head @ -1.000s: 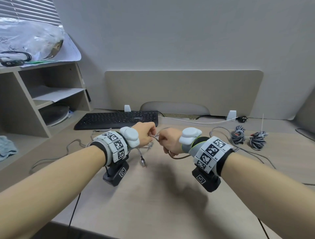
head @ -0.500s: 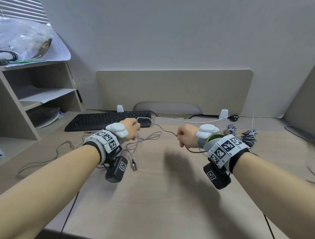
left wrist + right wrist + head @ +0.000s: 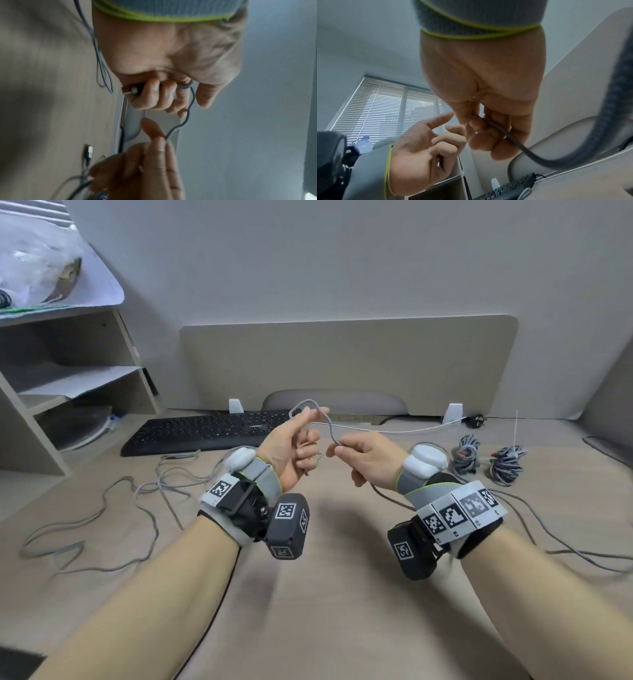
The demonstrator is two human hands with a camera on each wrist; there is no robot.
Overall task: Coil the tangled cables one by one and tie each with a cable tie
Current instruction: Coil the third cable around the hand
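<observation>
A grey braided cable (image 3: 329, 428) runs between my two hands, raised above the desk (image 3: 308, 594). My left hand (image 3: 301, 436) is turned palm up. Its lower fingers curl round the cable's plug (image 3: 131, 90), and a loop of cable (image 3: 188, 115) lies over its index finger and thumb. To its right, my right hand (image 3: 342, 448) pinches the same cable (image 3: 513, 139) between thumb and fingers; from there the cable drops to the desk. Its loose remainder (image 3: 102, 508) sprawls at the left. Two coiled cables (image 3: 466, 455) (image 3: 507, 465) lie at the back right, a white cable tie (image 3: 516, 429) standing up from one.
A black keyboard (image 3: 212, 433) lies behind the hands, with a white wire (image 3: 394, 430) along the back. Beige shelves (image 3: 30, 419) stand at the left and a divider panel (image 3: 342, 361) at the back. Another grey cable (image 3: 555, 549) trails over the desk's right side.
Both hands have risen from near the desk and come closer. My left hand has turned palm up, and the cable now loops over its index finger.
</observation>
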